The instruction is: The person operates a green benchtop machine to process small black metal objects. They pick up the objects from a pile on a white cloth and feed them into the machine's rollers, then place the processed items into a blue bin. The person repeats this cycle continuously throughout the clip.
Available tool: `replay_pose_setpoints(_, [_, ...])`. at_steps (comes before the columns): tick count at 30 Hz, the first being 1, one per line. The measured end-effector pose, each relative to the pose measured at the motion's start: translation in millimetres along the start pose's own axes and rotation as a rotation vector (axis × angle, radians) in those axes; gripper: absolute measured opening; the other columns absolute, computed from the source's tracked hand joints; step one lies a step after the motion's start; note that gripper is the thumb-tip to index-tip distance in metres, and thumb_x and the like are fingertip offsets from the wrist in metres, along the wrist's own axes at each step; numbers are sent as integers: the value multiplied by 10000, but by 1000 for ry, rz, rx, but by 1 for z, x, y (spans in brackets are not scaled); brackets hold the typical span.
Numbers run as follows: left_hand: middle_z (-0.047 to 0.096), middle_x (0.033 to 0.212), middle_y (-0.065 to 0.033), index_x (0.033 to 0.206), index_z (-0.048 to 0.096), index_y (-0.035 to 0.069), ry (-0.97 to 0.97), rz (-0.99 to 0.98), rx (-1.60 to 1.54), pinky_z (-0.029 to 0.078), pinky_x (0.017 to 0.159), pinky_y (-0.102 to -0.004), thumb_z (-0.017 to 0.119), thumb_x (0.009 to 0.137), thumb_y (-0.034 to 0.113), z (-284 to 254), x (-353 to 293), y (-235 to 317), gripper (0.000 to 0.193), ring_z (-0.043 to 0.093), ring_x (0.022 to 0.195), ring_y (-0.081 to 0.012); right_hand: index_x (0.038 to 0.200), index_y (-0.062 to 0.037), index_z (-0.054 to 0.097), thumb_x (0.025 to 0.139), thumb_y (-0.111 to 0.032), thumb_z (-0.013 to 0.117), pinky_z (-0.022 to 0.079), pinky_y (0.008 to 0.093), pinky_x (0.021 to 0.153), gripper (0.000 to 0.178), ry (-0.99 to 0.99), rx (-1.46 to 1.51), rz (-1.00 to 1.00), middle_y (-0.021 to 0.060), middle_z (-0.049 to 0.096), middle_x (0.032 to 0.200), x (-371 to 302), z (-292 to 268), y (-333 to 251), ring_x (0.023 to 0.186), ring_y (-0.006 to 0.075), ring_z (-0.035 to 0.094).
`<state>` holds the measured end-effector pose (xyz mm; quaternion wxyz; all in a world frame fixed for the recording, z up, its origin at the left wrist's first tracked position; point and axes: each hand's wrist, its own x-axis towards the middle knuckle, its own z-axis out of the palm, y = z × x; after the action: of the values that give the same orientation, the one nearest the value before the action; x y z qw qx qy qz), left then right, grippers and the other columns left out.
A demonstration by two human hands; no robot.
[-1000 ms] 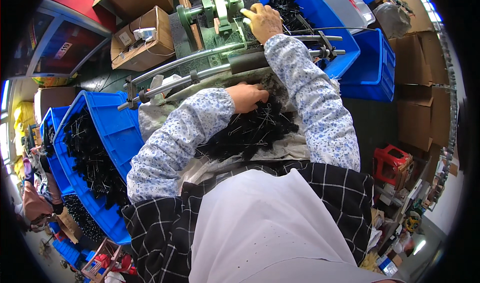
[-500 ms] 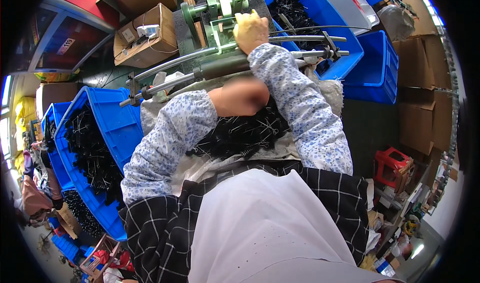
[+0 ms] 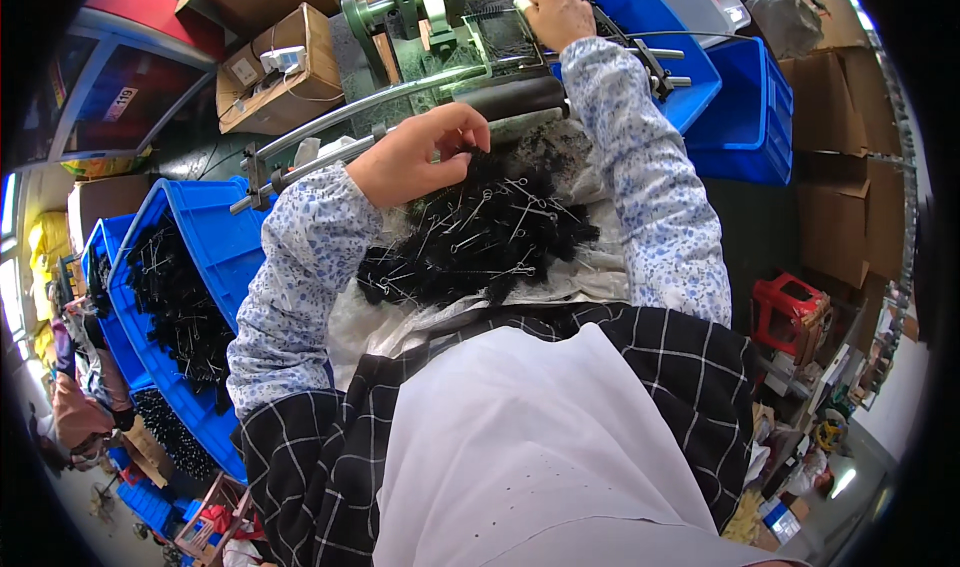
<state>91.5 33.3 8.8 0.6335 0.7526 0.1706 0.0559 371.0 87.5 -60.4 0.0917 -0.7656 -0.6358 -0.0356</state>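
Note:
Over my lap lies a pile of black wire brushes with pale looped wire ends, on a whitish cloth. My left hand hovers at the pile's far left edge, fingers curled toward the thumb around dark bristles of a wire brush. Ahead stands a green machine with a bent metal rod frame. Right of that frame, my right hand is closed with knuckles up; whatever sits under its fingers is hidden. A pale cover shows at one fingertip.
Curved metal rails and a dark padded bar cross between me and the machine. A blue bin of brushes stands at left, another blue bin at far right. Beside the machine is an open cardboard box.
My right hand has moved right, off the machine's middle. The left hand has shifted left and up from over the pile, uncovering more brushes. The whole view has tilted slightly.

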Motion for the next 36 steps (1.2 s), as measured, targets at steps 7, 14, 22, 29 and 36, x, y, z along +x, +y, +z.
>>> replay_pose_setpoints(7, [480,957,1,1029,473,33,112,90,-47,408,804,-219,496,816,-37,8,15,-1,225,478,869,-61,1082,-204,616,834,-178,529,500,382,754,264,189,-133,5,82,651,930,1,-11,60,866,283,627])
replay_pose_setpoints(14, [527,920,-21,1041,470,20,566,240,132,441,704,-207,557,794,-31,32,51,-23,266,546,780,-67,1016,-52,602,910,-313,483,459,360,725,306,-511,814,-157,132,626,838,-89,-92,-26,775,246,591])
replay_pose_setpoints(22, [555,892,-52,1039,466,15,686,163,146,458,705,-226,562,818,-31,33,33,-32,246,592,804,-103,1079,3,569,921,-254,505,442,291,797,308,-625,879,-360,91,621,940,-89,-68,-37,869,164,561])
replay_pose_setpoints(29, [539,794,-67,1021,474,13,784,149,153,468,695,-272,608,804,24,42,26,-22,255,589,800,-161,1068,-99,616,830,-116,516,488,376,761,259,-248,594,-183,135,643,961,-78,-59,-40,860,276,630])
replay_pose_setpoints(36, [594,927,-99,984,546,62,-42,75,794,404,865,-395,620,770,179,79,9,-55,255,554,945,-282,951,-173,655,830,-149,522,480,360,702,181,215,-21,-223,56,620,829,-25,3,-41,820,208,620])
